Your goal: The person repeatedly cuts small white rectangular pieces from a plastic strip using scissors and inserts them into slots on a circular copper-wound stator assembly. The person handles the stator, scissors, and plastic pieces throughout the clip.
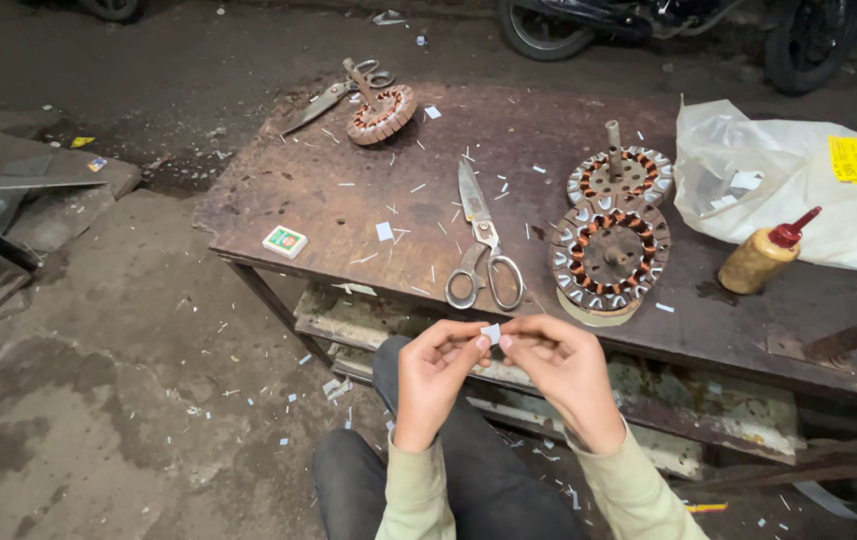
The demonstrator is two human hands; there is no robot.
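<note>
The worn metal workbench carried two scissors, three wound stators, a glue bottle, possibly a matchbox.

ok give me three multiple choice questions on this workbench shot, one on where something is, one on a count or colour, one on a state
1. Where do the large scissors nearest the person lie?
A. on the bench top, left of the two stacked-looking stators
B. on the ground
C. inside the plastic bag

2. How many wound stators are on the bench?
A. one
B. three
C. five

3. What are the hands doing with the small white paper piece?
A. it lies untouched on the bench
B. both hands pinch it between fingertips
C. only one hand holds it

Answers:
1. A, the scissors rest flat on the bench beside the near stator.
2. B, the near one, the one behind it and the far stator.
3. B, left hand and right hand meet at the paper.
</note>
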